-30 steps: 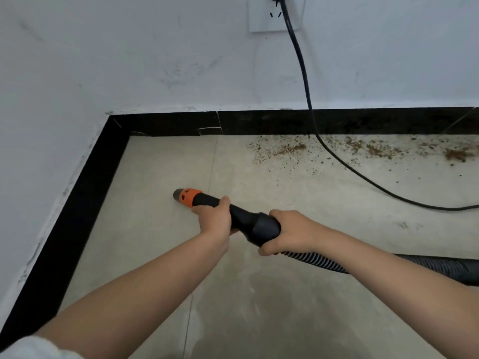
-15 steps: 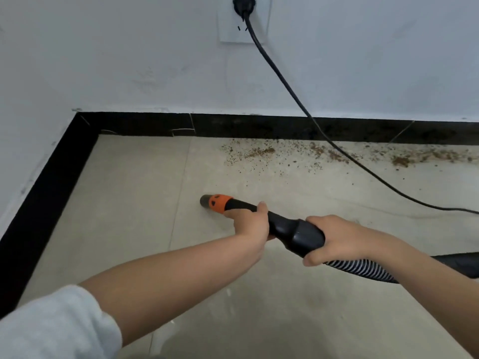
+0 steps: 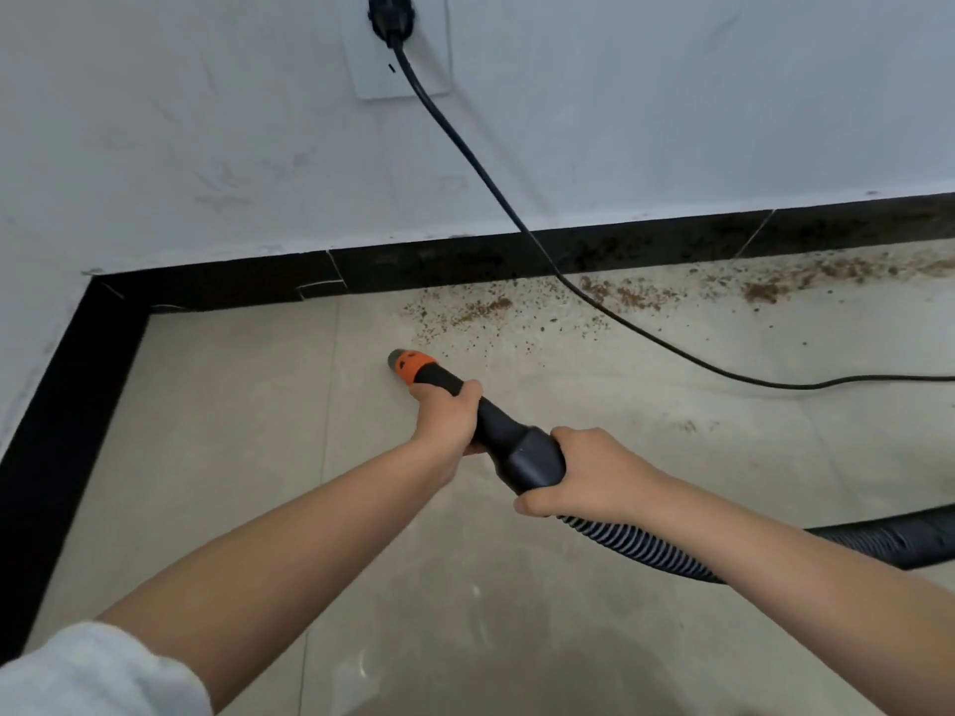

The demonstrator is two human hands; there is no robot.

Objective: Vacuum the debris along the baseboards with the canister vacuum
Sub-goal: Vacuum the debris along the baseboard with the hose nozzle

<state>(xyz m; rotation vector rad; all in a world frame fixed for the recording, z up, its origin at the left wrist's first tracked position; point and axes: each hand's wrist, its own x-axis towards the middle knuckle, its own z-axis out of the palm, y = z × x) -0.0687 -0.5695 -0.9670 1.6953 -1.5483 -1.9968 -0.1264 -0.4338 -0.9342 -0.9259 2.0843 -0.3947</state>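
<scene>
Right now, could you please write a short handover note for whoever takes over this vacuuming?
Left hand grips the vacuum nozzle behind its orange tip; right hand grips the black cuff where the ribbed hose joins.
Nozzle tip sits on the floor, just short of the debris.
Done: the corner stretch looks clean.
Left: brown debris along the baseboard to the right, under the power cord.

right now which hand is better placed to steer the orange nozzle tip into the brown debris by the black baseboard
Left. The left hand grips the black wand just behind the orange nozzle tip, near the brown debris. The right hand holds the rear cuff by the ribbed hose.
</scene>
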